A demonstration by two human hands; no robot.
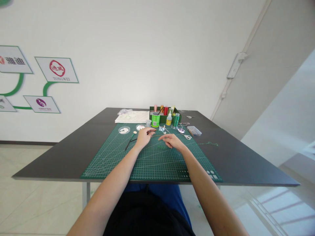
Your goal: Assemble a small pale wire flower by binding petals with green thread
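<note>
My left hand point(144, 137) is over the upper middle of the green cutting mat point(147, 160). Its thumb and fingers are pinched together around a small dark thing that I cannot make out. A thin brownish rod or wire point(157, 135) lies between the two hands. Just right of it is my right hand point(173, 141), with the index finger stretched out toward the left and the other fingers loosely bent; nothing shows in it. Beside my left wrist lies a thin black tool point(128, 143). Small shiny pieces point(162, 128) lie beyond the fingertips.
Behind the hands stand a green can point(155, 120), a yellow-labelled bottle point(168, 120), a green thread spool point(176, 120) and a green box point(179, 117) of spools. White scissors point(187, 137) and a clear plastic case point(194, 131) lie right; a round dish point(124, 130) stands left.
</note>
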